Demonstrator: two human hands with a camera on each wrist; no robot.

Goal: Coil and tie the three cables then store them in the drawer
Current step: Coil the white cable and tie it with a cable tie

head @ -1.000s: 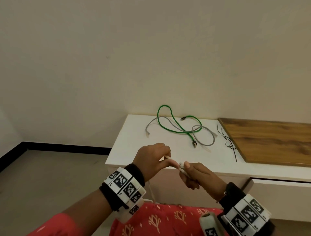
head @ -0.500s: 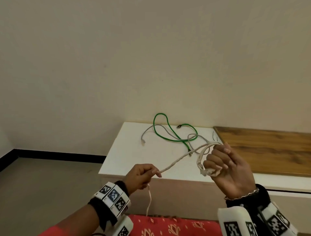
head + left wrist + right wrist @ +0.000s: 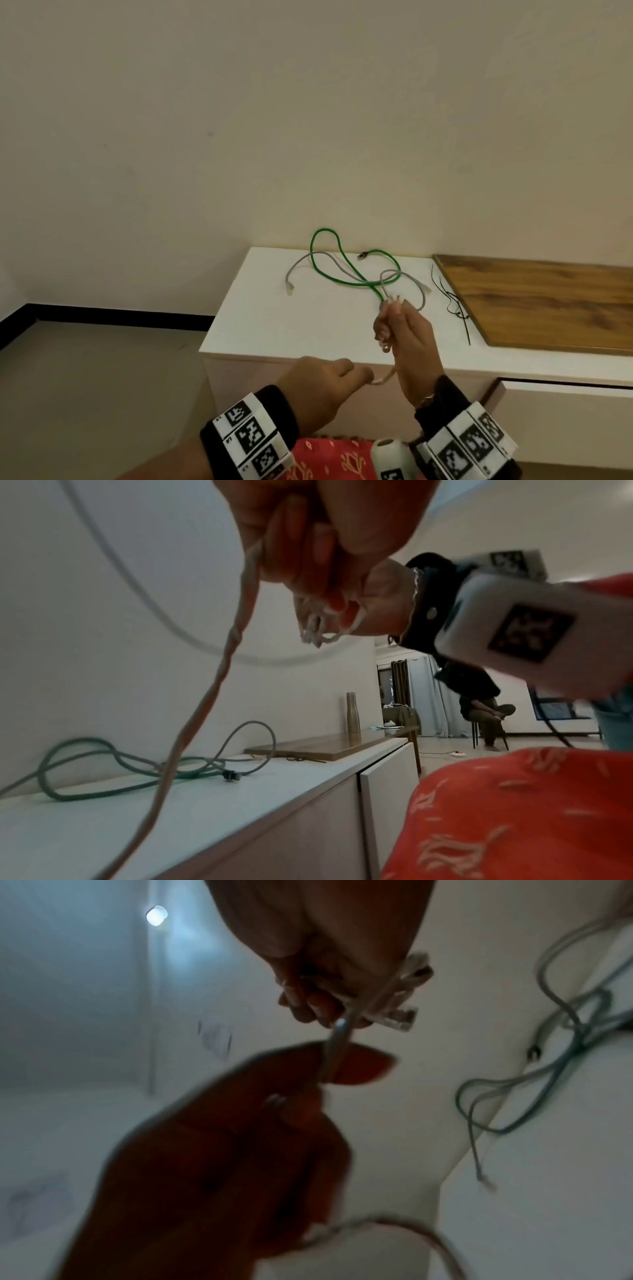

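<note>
A white cable (image 3: 384, 377) runs between my two hands in front of the white cabinet (image 3: 274, 329). My right hand (image 3: 397, 325) is raised with its fingers curled round small loops of that cable (image 3: 318, 631) and its clear plug (image 3: 404, 1018). My left hand (image 3: 342, 375), lower and to the left, pinches the cable a short way along; the rest hangs down (image 3: 192, 723). A green cable (image 3: 342, 270) and a grey cable (image 3: 318, 260) lie tangled together on the cabinet top behind my hands.
Thin black ties (image 3: 455, 305) lie on the cabinet beside a wooden board (image 3: 541, 301). A white drawer front (image 3: 565, 418) sits below right, slightly out. Red patterned cloth (image 3: 335, 459) covers my lap. A person sits on a chair (image 3: 486, 712) far across the room.
My right hand has turned upright and closed on the cable loops, moving left and up. My left hand has slid right, close under it, so the stretch of cable between them is much shorter.
</note>
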